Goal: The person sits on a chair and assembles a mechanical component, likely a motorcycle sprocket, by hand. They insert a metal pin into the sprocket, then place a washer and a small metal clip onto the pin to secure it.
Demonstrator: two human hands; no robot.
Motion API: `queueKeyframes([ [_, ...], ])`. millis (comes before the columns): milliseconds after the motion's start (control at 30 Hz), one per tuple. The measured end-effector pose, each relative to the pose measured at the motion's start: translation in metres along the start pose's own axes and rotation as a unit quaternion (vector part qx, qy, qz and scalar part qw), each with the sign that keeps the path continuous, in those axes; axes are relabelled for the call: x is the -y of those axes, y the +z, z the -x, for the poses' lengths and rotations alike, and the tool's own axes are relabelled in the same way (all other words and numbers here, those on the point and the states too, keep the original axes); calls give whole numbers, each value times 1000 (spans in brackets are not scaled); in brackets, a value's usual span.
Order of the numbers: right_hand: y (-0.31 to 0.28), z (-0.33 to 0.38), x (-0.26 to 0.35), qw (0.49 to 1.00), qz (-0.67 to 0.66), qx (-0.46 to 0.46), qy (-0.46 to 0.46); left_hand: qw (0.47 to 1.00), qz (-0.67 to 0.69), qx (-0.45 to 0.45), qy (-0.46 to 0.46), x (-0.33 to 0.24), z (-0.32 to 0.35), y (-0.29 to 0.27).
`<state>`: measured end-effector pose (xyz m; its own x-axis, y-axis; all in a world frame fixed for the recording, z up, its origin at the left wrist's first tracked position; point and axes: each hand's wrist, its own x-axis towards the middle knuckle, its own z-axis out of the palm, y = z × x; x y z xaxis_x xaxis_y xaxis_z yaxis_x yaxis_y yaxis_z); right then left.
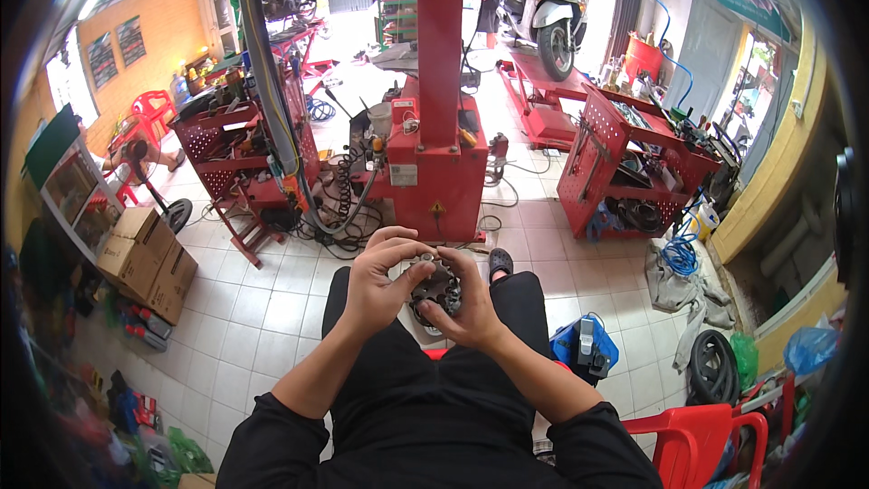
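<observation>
Above my lap I hold a round, dark-grey metal machine part (440, 288) with several knobs or recesses around its edge. My right hand (471, 303) is closed round its right side, the thumb bent over the near edge. My left hand (378, 282) is at its upper left, thumb and forefinger pinching a small light-coloured metal piece (427, 258) against or just above the part's far rim. Whether that piece touches the part cannot be told. My fingers cover much of the part's edge.
Ahead stands a red lift post (439, 163) with hoses and cables round its base. Red tool carts (602, 158) flank it; a scooter (554, 9) sits on a lift beyond. Cardboard boxes (145, 258) are at left. A blue box (584, 344) and red chair (692, 439) are at right.
</observation>
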<state>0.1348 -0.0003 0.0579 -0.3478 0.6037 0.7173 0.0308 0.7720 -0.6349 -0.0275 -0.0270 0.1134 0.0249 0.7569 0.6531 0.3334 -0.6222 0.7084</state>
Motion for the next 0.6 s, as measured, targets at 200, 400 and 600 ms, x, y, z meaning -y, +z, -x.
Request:
queueKeyframes([
  [200, 0, -2, 0, 999, 27, -8, -17, 1000, 10, -5, -1, 3, 1, 1],
  [400, -27, -17, -28, 982, 129, -130, -54, 1000, -13, 0, 11, -2, -1, -4],
  [600, -46, -24, -28, 985, 1, -153, 80, 1000, -26, -3, 12, -3, -2, -4],
])
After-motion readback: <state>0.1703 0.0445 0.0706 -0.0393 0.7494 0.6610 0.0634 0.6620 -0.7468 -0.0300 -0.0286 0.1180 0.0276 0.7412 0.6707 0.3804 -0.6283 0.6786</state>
